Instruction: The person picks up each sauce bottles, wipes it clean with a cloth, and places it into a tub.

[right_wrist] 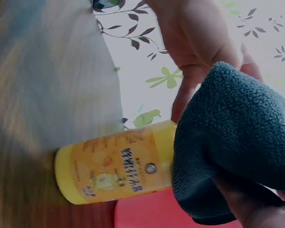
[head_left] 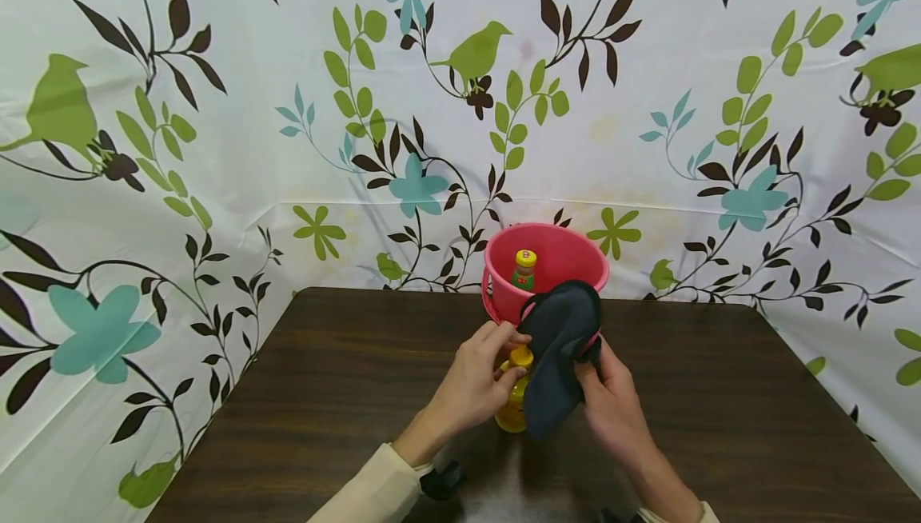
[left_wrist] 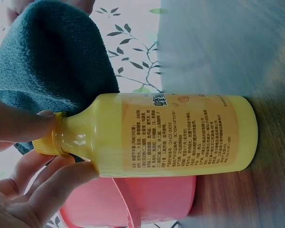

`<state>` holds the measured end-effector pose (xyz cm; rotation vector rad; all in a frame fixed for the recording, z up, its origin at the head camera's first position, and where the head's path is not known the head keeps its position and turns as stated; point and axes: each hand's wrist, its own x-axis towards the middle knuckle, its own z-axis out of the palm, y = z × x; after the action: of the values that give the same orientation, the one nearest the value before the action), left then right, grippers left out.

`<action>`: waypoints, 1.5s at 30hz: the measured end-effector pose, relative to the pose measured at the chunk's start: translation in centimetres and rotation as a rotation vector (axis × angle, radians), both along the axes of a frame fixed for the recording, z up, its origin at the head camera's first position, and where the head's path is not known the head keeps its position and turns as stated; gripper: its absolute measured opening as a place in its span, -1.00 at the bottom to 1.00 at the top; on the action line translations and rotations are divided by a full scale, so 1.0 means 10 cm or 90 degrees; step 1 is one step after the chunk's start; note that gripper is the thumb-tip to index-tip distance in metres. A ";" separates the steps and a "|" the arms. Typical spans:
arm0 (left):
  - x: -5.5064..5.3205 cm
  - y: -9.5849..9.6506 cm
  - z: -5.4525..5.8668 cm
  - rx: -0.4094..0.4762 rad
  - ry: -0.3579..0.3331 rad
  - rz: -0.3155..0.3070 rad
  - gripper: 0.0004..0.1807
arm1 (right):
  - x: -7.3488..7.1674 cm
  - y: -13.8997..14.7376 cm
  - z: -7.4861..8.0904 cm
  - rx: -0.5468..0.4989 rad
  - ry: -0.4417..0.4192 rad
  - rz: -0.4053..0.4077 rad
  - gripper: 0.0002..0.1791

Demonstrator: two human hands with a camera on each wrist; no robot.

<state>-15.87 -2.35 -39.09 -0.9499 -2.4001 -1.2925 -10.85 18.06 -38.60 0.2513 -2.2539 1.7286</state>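
Note:
My left hand (head_left: 471, 383) pinches a yellow sauce bottle (head_left: 511, 411) at its cap and neck, thumb on one side and fingers on the other. In the left wrist view the bottle (left_wrist: 180, 135) stands upright relative to the table, its orange label covered in small print. My right hand (head_left: 620, 407) holds a dark teal cloth (head_left: 561, 347), bunched at the top and hanging down against the bottle's right side. From the right wrist, the cloth (right_wrist: 237, 128) hides the bottle's upper part, while the label's fruit picture faces that camera.
Behind the hands stands a pink bucket (head_left: 504, 295) at the table's back edge. Inside it is a small bottle (head_left: 524, 271) with a yellow cap. The dark wooden table (head_left: 360, 371) reaches back to a curtain (head_left: 460, 131) printed with leaves and birds.

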 end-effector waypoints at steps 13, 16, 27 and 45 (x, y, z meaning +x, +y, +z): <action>0.01 0.01 0.02 0.004 -0.043 -0.010 -0.62 | 0.06 0.06 0.09 0.001 0.031 -0.042 -0.56; 0.00 0.01 0.01 0.010 -0.048 -0.014 -0.62 | 0.07 0.08 0.10 0.010 0.028 -0.046 -0.58; -0.01 0.03 0.00 0.000 -0.035 0.017 -0.63 | 0.08 0.15 0.01 0.058 -0.009 -0.059 -0.63; -0.01 0.04 0.03 -0.031 -0.010 0.038 -0.60 | 0.05 0.11 -0.10 0.052 -0.105 0.043 -0.57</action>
<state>-15.93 -1.99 -38.81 -0.8778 -2.4633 -1.2298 -10.34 19.16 -39.60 0.2113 -2.4638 1.7504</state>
